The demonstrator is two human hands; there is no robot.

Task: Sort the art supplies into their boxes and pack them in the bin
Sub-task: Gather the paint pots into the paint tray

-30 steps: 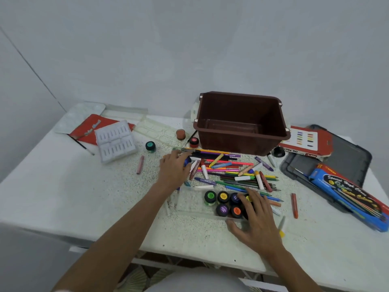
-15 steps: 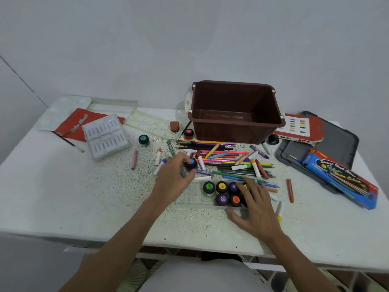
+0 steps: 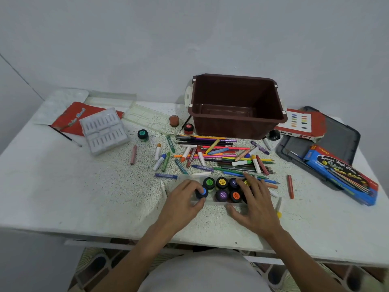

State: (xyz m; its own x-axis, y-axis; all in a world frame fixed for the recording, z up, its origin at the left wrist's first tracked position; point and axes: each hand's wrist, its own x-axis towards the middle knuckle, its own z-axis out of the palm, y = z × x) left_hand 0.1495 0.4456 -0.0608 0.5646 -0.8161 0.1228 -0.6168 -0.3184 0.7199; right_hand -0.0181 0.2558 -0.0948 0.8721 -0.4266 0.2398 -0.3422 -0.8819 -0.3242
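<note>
The left hand [image 3: 181,204] grips the blue-lidded pot [image 3: 202,191]. Its fingers cover the pot's body, so only the lid shows. Just right of the grip, the right hand [image 3: 255,205] covers the right end of the clear tray [image 3: 212,202] and most of a yellow-lidded pot [image 3: 246,183]. Whether more pots lie beneath it cannot be told. The lid print is too small to read. The bottom edge cuts off both forearms.
</note>
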